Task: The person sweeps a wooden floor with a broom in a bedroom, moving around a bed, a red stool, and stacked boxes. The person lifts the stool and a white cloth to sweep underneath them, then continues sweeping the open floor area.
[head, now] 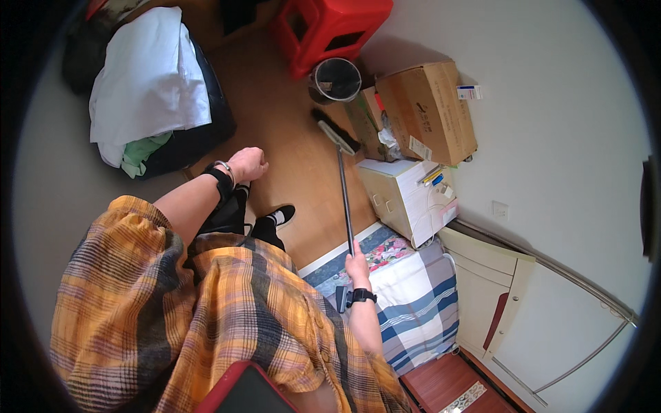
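My right hand (357, 264) is closed around the upper end of a broom's dark handle (345, 199). The broom head (336, 136), pale on top with black bristles, rests on the wooden floor beside the cardboard boxes. In a loose fist, my left hand (249, 164) hangs over the floor in front of my body, with nothing visible in it. It is nearest to a dark padded item (201, 131) that has a white cloth (152, 77) and a green cloth (146, 153) draped over it.
Beyond the broom head stand a dark bin (336, 82) and red plastic stools (338, 23). Cardboard boxes (426, 111) line the right wall by a white cabinet (392, 199) bearing pens and a cable. A bed with a checked cover (413, 302) lies at my right.
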Demonstrator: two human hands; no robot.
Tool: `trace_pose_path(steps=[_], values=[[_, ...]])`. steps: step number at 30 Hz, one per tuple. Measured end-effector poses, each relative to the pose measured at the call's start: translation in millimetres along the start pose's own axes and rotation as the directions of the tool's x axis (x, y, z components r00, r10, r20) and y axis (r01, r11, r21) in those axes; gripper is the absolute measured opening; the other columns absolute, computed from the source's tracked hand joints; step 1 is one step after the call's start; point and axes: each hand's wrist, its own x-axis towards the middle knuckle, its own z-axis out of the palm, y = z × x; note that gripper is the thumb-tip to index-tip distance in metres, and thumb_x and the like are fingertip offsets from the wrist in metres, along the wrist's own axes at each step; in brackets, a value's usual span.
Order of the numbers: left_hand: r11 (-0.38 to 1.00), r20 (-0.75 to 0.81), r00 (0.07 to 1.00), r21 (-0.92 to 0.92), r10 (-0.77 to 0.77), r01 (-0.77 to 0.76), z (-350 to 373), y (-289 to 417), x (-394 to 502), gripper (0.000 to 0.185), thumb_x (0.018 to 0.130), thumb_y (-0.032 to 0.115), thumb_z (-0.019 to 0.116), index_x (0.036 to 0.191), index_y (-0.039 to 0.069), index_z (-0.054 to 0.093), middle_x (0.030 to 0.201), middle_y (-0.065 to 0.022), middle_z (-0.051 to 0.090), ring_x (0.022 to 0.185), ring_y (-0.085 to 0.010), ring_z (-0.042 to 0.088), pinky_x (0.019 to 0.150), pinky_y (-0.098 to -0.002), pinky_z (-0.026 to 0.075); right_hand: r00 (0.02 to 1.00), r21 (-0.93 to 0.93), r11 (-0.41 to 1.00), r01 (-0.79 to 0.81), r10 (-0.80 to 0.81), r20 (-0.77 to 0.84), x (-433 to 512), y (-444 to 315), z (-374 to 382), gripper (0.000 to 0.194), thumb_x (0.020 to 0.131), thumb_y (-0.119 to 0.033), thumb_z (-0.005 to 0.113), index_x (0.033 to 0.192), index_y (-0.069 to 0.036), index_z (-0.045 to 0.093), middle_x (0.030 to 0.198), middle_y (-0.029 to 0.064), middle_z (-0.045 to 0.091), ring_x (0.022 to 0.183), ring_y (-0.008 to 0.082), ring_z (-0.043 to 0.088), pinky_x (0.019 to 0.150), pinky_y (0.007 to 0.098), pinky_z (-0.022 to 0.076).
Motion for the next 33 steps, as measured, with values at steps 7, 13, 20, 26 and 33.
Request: trace_pose_path(steps=[7, 13, 20, 26, 33], values=[[0.998, 0.013, 0.999, -0.038, -0.047, 0.048, 3, -16, 23, 0.025, 0.078, 0.024, 0.059, 0.080, 0.001, 0.067, 0.086, -0.0196, 0.065, 0.086, -0.0324, 0.063, 0.075, -0.0386, 0.050, 0.964, -0.035, 0.987, -0.154, 0.158, 0.213, -130, 39, 62, 0.057, 0.084, -0.023, 0.048, 0.139, -0.021, 0.033, 0.101, 0.0283, 0.059, 0.094, 0.0432, 0.057, 0.081, 0.0483, 0.0444], [0.998, 0.172, 0.984, 0.031, 0.042, -0.048, 19, -13, 41, 0.024, 0.077, 0.024, 0.058, 0.081, 0.003, 0.068, 0.084, -0.0182, 0.066, 0.084, -0.0332, 0.063, 0.074, -0.0384, 0.050, 0.995, 0.083, 0.992, -0.097, 0.094, 0.045, -208, 73, 28, 0.053, 0.084, -0.023, 0.050, 0.136, -0.022, 0.038, 0.099, 0.0253, 0.061, 0.090, 0.0418, 0.059, 0.076, 0.0483, 0.0457], [0.996, 0.068, 0.997, 0.075, 0.047, -0.052, 46, -5, 27, 0.024, 0.075, 0.025, 0.057, 0.076, 0.002, 0.066, 0.080, -0.0204, 0.064, 0.080, -0.0357, 0.062, 0.070, -0.0395, 0.050, 0.976, -0.105, 0.971, -0.215, 0.213, -0.033, -88, 89, 10, 0.055, 0.088, -0.020, 0.050, 0.140, -0.020, 0.031, 0.095, 0.0245, 0.062, 0.089, 0.0414, 0.060, 0.076, 0.0489, 0.0461], [0.985, 0.157, 0.986, 0.151, 0.062, -0.086, 86, 16, 10, 0.026, 0.076, 0.025, 0.056, 0.073, 0.000, 0.064, 0.075, -0.0218, 0.062, 0.075, -0.0376, 0.060, 0.067, -0.0418, 0.049, 0.975, 0.092, 0.977, -0.193, 0.181, 0.128, -110, 159, 113, 0.062, 0.086, -0.016, 0.043, 0.144, -0.020, 0.020, 0.097, 0.0267, 0.061, 0.090, 0.0415, 0.060, 0.077, 0.0477, 0.0456], [0.940, 0.147, 0.962, 0.221, 0.230, -0.258, 140, 51, 1, 0.026, 0.074, 0.023, 0.053, 0.072, -0.001, 0.062, 0.074, -0.0235, 0.060, 0.073, -0.0397, 0.059, 0.066, -0.0425, 0.049, 0.982, 0.545, 0.817, -0.190, 0.158, 0.106, -253, 216, 179, 0.058, 0.085, -0.020, 0.048, 0.139, -0.020, 0.028, 0.088, 0.0284, 0.061, 0.080, 0.0464, 0.058, 0.069, 0.0546, 0.0448]])
